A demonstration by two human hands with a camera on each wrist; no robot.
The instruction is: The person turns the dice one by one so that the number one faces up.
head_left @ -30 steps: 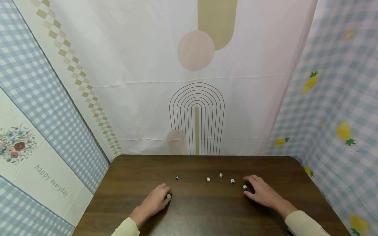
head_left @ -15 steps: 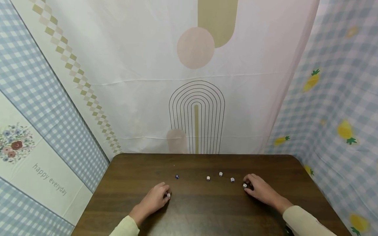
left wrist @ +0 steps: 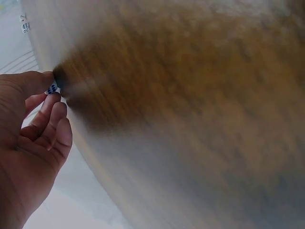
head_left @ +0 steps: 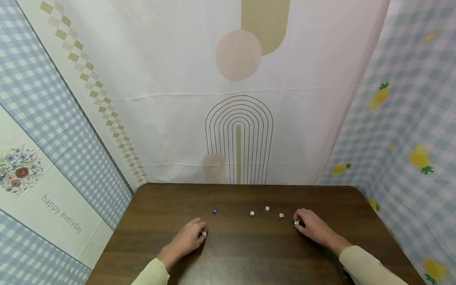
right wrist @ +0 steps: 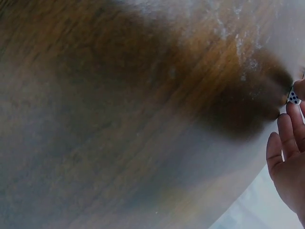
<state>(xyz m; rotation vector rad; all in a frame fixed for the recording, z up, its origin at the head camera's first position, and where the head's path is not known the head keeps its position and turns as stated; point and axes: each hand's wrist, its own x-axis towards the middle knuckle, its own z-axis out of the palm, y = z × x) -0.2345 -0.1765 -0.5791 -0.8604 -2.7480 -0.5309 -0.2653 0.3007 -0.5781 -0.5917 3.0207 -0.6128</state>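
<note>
Die point(head_left: 204, 233) lies at the fingertips of the left hand point(head_left: 185, 237), pinched between thumb and fingers on the side facing the other hand. A second die point(head_left: 296, 223) is gripped in much the same way by the right hand point(head_left: 313, 226), at that hand's left edge. Both hands are low over the brown counter point(head_left: 235, 253). A blue die point(head_left: 215, 211) sits beyond the left hand and slightly to its right. Between the hands, farther forward than the left one, are the mid die point(head_left: 252, 213), the far die point(head_left: 267, 208) and the near die point(head_left: 281, 215), the last just left of the right hand's fingertips. The two gripped ones are white with rounded corners; close up, the left one's spots look blue, the right one's dark. Fingers cover much of each, and whether either touches the wood cannot be told. The right wrist view cuts off part of its hand at the edge. Spots on the loose dice are too small to count.
</note>
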